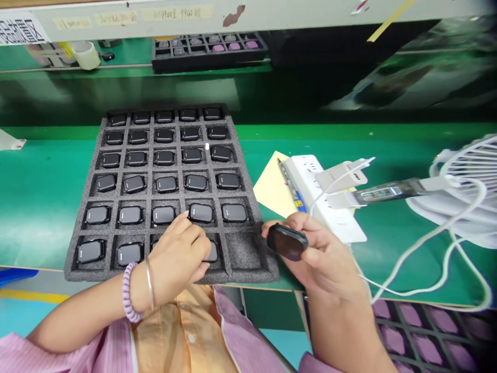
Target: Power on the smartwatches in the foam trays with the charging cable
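Note:
A dark grey foam tray [269, 270] lies on the green bench, its square compartments holding black smartwatch bodies without straps. My right hand [326, 254] grips one such smartwatch [287, 242] between thumb and fingers, raised just off the tray's front right corner with its dark face tilted. Beside it, the front right compartment [244, 251] shows its bare foam floor. My left hand [180, 246] rests over the front rows, fingers curled; what they hold, if anything, is hidden. Its index fingertip is close to a smartwatch [201, 212], and another smartwatch [212, 252] shows partly beside the curled fingers.
Right of the tray are a yellow paper [272, 184], a pen [291, 186] and a white power strip [341, 220] with a plugged-in charger [341, 175]. White cables trail past a white fan [469, 171]. Behind, a shelf carries another tray [209, 61] and a tape roll [86, 55].

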A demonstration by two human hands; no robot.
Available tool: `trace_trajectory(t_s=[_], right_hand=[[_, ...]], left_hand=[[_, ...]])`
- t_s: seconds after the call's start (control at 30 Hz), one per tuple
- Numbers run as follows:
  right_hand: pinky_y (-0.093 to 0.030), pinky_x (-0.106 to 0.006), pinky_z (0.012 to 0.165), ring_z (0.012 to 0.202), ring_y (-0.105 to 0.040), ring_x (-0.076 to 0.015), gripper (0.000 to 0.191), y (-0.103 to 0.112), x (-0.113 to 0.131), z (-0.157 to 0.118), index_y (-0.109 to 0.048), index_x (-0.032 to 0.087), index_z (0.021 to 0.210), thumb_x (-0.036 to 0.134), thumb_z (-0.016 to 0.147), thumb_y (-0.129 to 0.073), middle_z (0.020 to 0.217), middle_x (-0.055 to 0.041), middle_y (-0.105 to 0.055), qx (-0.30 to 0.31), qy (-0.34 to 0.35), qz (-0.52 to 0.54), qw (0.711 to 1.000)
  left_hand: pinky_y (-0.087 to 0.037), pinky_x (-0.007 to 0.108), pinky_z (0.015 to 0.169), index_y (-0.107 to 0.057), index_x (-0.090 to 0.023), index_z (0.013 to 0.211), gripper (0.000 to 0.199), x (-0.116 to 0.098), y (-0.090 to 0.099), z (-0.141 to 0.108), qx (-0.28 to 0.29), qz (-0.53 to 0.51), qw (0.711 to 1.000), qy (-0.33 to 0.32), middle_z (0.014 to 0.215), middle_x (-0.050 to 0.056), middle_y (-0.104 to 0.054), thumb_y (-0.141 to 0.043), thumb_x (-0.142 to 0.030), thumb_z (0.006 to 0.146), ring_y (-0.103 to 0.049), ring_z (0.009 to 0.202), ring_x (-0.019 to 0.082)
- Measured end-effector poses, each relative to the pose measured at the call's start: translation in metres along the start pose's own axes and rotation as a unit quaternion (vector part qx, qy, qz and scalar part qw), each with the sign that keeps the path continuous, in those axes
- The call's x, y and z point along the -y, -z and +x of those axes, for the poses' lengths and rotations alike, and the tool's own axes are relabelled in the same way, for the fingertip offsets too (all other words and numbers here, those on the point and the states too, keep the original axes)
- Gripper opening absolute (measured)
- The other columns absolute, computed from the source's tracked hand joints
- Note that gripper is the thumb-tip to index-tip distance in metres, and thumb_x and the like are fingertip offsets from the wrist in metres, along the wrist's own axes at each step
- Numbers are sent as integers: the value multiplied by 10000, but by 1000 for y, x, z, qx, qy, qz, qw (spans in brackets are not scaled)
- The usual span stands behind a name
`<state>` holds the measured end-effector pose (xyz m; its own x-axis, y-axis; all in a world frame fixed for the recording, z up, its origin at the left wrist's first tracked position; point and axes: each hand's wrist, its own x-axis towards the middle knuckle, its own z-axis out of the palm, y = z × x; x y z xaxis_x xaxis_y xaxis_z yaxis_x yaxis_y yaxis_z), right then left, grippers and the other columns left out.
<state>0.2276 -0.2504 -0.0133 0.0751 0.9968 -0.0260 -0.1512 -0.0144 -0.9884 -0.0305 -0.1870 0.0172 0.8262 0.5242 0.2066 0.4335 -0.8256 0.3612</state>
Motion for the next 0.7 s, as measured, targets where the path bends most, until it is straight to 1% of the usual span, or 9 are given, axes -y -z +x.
trace_trajectory(t_s=[0.1, 0.2, 0.4, 0.5, 0.57, 0.63, 0.7], right_hand=[[-542, -356, 678, 766, -672, -236, 524, -2, 1, 0, -515, 279, 835, 646, 657, -844, 778, -14, -673, -5, -28, 1, 1000], [-549, -353, 664, 772, -675, -237, 521, -4, 4, 0, -509, 269, 815, 623, 655, -857, 826, -31, -687, -2, -27, -9, 1000], [-542, -333, 672, 813, -682, -235, 488, -7, 1, -1, -509, 258, 813, 562, 684, -868, 836, -34, -692, 1, 3, -17, 1000], [-529, -309, 717, 875, -683, -218, 411, -10, -4, -5, -521, 256, 820, 444, 727, -875, 843, -29, -687, 8, 42, -67, 997], [-525, -303, 742, 899, -679, -208, 378, -12, -5, -7, -522, 253, 824, 372, 745, -872, 881, -36, -700, 14, 56, -95, 994], [-527, -314, 723, 874, -677, -213, 416, -11, -4, -7, -503, 252, 813, 424, 733, -873, 900, -47, -710, 14, 42, -75, 996], [-524, -320, 678, 819, -671, -219, 498, -10, -2, -5, -482, 255, 805, 535, 688, -876, 844, -37, -700, 6, 9, -16, 1000]], left_hand=[[-450, 504, 1144, -520, -189, 785, 241, 0, 1, 0, -3, -1, 1000, -2, 899, 20, -643, -761, -172, 773, -575, 876, 191], [-445, 510, 1151, -530, -185, 776, 225, 0, 1, 0, 3, 0, 1000, -1, 901, 23, -646, -754, -164, 777, -581, 878, 191], [-456, 525, 1140, -529, -185, 755, 226, -1, 1, 0, 10, 10, 1000, 3, 897, 25, -647, -753, -186, 786, -591, 884, 196], [-465, 522, 1134, -529, -186, 747, 236, -1, 0, 1, 5, 15, 1000, 0, 890, 25, -648, -763, -198, 779, -592, 873, 195], [-466, 511, 1136, -536, -184, 746, 235, -1, 0, 1, 0, 15, 1000, -3, 886, 28, -648, -769, -195, 770, -593, 870, 196], [-466, 506, 1138, -542, -180, 746, 234, -1, 1, 1, -2, 16, 1000, -6, 884, 32, -649, -775, -193, 763, -595, 869, 197], [-463, 506, 1140, -544, -178, 747, 235, -1, 1, 1, 1, 16, 1000, -5, 887, 35, -649, -779, -194, 761, -596, 871, 199]])
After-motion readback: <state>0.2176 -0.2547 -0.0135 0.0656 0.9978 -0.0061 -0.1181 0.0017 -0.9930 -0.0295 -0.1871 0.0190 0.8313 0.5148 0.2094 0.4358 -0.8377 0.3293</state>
